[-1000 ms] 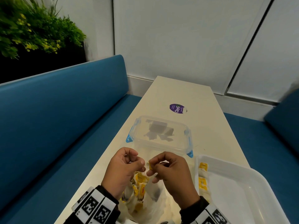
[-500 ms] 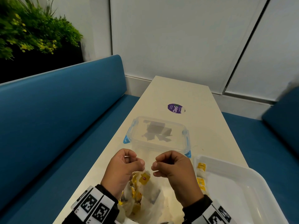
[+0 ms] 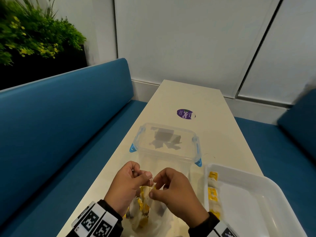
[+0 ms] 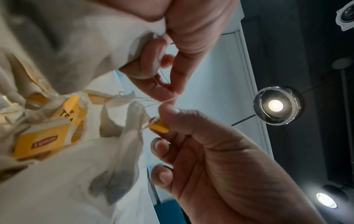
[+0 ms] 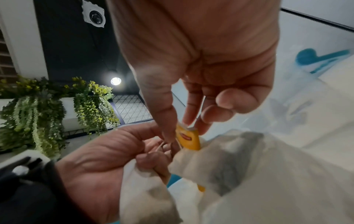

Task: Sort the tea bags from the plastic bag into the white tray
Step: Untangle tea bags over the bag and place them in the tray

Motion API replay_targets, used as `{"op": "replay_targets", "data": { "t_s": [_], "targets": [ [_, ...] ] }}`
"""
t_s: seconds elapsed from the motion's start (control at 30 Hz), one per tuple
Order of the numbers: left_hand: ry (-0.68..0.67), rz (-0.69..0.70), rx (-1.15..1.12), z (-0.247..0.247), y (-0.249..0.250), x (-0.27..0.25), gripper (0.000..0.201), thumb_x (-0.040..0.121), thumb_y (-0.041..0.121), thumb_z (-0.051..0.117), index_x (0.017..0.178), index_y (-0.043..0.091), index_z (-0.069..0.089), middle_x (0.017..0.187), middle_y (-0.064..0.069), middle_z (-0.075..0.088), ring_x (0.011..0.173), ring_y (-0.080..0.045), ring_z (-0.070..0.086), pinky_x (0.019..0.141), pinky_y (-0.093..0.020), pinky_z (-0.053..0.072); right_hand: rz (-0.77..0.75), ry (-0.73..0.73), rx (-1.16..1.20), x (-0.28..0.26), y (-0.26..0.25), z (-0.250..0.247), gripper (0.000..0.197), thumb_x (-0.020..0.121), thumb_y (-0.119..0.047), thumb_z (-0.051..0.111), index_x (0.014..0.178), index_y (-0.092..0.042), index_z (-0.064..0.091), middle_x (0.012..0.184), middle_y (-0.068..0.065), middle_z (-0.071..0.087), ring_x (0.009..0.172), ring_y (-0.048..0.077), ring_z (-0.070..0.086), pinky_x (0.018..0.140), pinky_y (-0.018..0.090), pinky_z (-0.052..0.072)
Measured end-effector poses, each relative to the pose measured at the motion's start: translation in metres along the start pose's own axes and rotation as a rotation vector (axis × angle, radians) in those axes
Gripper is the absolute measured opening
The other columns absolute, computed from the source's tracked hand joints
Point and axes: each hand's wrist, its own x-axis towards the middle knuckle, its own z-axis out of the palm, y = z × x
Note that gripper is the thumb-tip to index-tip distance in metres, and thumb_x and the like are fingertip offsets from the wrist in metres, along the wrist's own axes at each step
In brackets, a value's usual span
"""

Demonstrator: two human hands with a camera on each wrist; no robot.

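Observation:
Both hands hover over the clear plastic bag (image 3: pixel 150 218), which lies at the table's near edge with several yellow-tagged tea bags (image 4: pixel 36 144) inside. My left hand (image 3: pixel 147 177) grips a white tea bag (image 5: pixel 145 191) in its curled fingers and pinches tangled threads (image 4: pixel 151 100). My right hand (image 3: pixel 153 188) pinches a yellow Lipton tag (image 5: pixel 188 138) between thumb and fingers, tip to tip with the left. The white tray (image 3: pixel 266 183) sits to the right, with tea bags (image 3: pixel 212 192) lined along its left wall.
A clear lidded container (image 3: pixel 168 142) with blue clips stands just beyond the hands. A purple sticker (image 3: pixel 185 114) lies farther up the narrow white table (image 3: pixel 218 134). Blue bench seats (image 3: pixel 59 134) flank both sides.
Half a second ago the hands were slightly apart with a yellow tag dangling between them. Now they have closed together again, fingertips meeting over the bag.

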Motion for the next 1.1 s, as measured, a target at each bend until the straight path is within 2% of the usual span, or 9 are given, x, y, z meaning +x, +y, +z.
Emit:
{"op": "replay_targets", "data": {
  "t_s": [0.13, 0.27, 0.4, 0.47, 0.53, 0.6, 0.7, 0.87, 1.1],
  "targets": [
    [-0.008, -0.047, -0.065, -0.002, 0.001, 0.001, 0.029, 0.082, -0.006, 0.060, 0.074, 0.010, 0.038, 0.064, -0.012, 0.061, 0.056, -0.020, 0.059, 0.037, -0.021, 0.040, -0.001, -0.010, 0.108, 0.003, 0.001, -0.006, 0.022, 0.069, -0.007, 0.074, 0.075, -0.021, 0.058, 0.071, -0.004, 0.058, 0.063, 0.006, 0.052, 0.060, 0.016, 0.048],
    [-0.003, -0.082, -0.071, 0.000, 0.003, 0.001, 0.029, 0.078, -0.006, 0.064, 0.072, 0.010, 0.041, 0.071, -0.017, 0.060, 0.053, -0.018, 0.060, 0.035, -0.018, 0.038, 0.049, -0.026, 0.187, 0.006, -0.003, -0.009, 0.020, 0.076, 0.006, 0.055, 0.071, -0.013, 0.052, 0.067, 0.008, 0.055, 0.054, 0.014, 0.055, 0.055, 0.026, 0.052],
    [0.002, -0.083, -0.018, 0.001, 0.003, 0.000, 0.031, 0.078, -0.003, 0.066, 0.070, 0.012, 0.040, 0.075, -0.018, 0.061, 0.058, -0.018, 0.060, 0.038, -0.021, 0.035, 0.096, -0.056, 0.220, 0.010, -0.004, -0.009, 0.028, 0.082, 0.007, 0.037, 0.077, -0.014, 0.055, 0.064, 0.005, 0.047, 0.050, 0.011, 0.043, 0.047, 0.024, 0.042],
    [-0.001, -0.071, 0.025, -0.001, 0.002, 0.001, 0.030, 0.078, 0.000, 0.067, 0.071, 0.013, 0.041, 0.075, -0.015, 0.064, 0.061, -0.018, 0.060, 0.047, -0.025, 0.033, 0.096, -0.085, 0.231, 0.010, -0.005, -0.007, 0.019, 0.086, -0.001, 0.046, 0.082, -0.016, 0.057, 0.068, 0.001, 0.048, 0.056, 0.010, 0.041, 0.051, 0.021, 0.037],
    [-0.002, -0.059, 0.051, -0.003, 0.002, 0.001, 0.030, 0.078, 0.000, 0.067, 0.071, 0.013, 0.040, 0.071, -0.012, 0.065, 0.061, -0.018, 0.058, 0.048, -0.025, 0.031, 0.049, -0.088, 0.204, 0.010, -0.007, -0.006, 0.005, 0.085, -0.021, 0.063, 0.083, -0.018, 0.060, 0.072, -0.004, 0.054, 0.061, 0.006, 0.045, 0.055, 0.018, 0.038],
    [0.002, -0.052, 0.059, -0.005, 0.002, 0.002, 0.031, 0.078, -0.003, 0.066, 0.071, 0.013, 0.040, 0.069, -0.012, 0.066, 0.063, -0.020, 0.055, 0.045, -0.023, 0.030, -0.039, -0.079, 0.101, 0.012, -0.005, -0.006, 0.016, 0.082, -0.033, 0.069, 0.082, -0.018, 0.062, 0.076, -0.005, 0.059, 0.067, 0.005, 0.049, 0.061, 0.020, 0.044],
    [-0.008, -0.061, 0.051, -0.007, 0.001, 0.003, 0.031, 0.079, -0.003, 0.065, 0.073, 0.013, 0.039, 0.072, -0.014, 0.067, 0.060, -0.017, 0.059, 0.039, -0.017, 0.032, -0.095, -0.077, -0.008, 0.013, -0.008, -0.009, 0.011, 0.085, -0.027, 0.066, 0.079, -0.020, 0.061, 0.075, -0.007, 0.059, 0.068, 0.005, 0.051, 0.071, 0.024, 0.050],
    [-0.050, -0.063, 0.087, -0.008, 0.002, 0.003, 0.031, 0.082, -0.004, 0.063, 0.073, 0.012, 0.038, 0.064, -0.006, 0.068, 0.057, -0.014, 0.062, 0.045, -0.020, 0.035, -0.132, -0.066, -0.164, 0.014, -0.008, -0.005, 0.019, 0.094, -0.025, 0.051, 0.075, -0.027, 0.048, 0.080, -0.010, 0.048, 0.070, 0.005, 0.044, 0.063, 0.013, 0.039],
    [-0.132, -0.026, 0.218, -0.006, -0.002, 0.001, 0.027, 0.084, -0.009, 0.055, 0.073, 0.008, 0.038, 0.065, -0.009, 0.061, 0.054, -0.012, 0.053, 0.053, -0.018, 0.045, -0.170, -0.039, -0.196, 0.015, -0.003, -0.004, 0.022, 0.096, -0.019, 0.044, 0.074, -0.023, 0.042, 0.081, -0.008, 0.044, 0.070, 0.005, 0.041, 0.064, 0.014, 0.036]
  ]
}}
